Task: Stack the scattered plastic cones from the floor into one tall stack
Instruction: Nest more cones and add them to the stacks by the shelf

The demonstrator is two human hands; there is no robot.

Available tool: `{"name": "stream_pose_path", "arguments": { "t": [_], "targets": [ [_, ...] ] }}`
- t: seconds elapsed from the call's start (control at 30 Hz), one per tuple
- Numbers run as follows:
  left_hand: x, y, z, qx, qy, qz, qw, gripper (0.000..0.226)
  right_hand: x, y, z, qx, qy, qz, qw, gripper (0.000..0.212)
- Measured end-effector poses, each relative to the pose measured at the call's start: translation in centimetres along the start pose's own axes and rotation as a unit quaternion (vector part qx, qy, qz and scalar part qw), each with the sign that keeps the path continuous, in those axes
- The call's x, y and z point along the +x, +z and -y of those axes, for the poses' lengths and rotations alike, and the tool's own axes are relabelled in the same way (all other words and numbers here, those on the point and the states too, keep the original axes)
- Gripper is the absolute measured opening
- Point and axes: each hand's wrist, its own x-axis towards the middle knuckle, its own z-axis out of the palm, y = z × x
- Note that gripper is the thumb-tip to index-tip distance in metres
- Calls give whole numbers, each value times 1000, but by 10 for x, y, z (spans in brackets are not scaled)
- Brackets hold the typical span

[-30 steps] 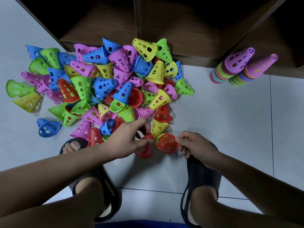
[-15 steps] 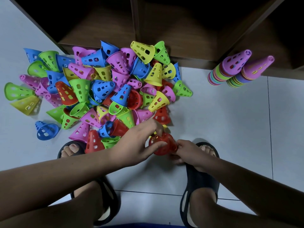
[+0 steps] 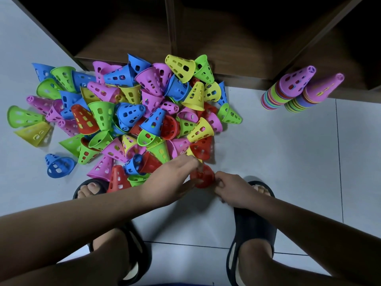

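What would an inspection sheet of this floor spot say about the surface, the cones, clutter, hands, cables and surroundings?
Surface: pale tiled floor.
Job's things: pile of loose mixed-colour cones lying against the shelf; red cone held just in front of the pile; left stack and right stack, both purple-topped, stand side by side at the right.
Clutter: nothing seen.
Hands: left hand and right hand hold the red cone, one from each side; left fingertips blurred.
Cables: nothing seen.
Surroundings: dark wooden shelf behind the pile; black sandals on the person's feet.
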Motion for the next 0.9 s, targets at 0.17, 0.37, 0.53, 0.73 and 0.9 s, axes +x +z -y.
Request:
{"name": "stream_pose_path", "arguments": {
  "t": [0.17,0.37,0.53,0.73,0.9],
  "targets": [
    [-19,-3,16,25,-29,25,999,24,4,-13,0,3,-7,-102,995,7],
    [-50,-41,43,50,-168,-28,984,25,17,-31,27,116,-12,-163,980,28],
    [-82,-65,69,93,-258,-63,960,32,35,-34,40,85,-29,-204,975,39],
    [-105,-71,90,119,-322,-61,937,38,40,-36,45,80,-46,-221,971,34],
    [-113,-68,94,126,-342,-32,930,42,36,-39,38,29,-90,-254,963,26]
  ]
}}
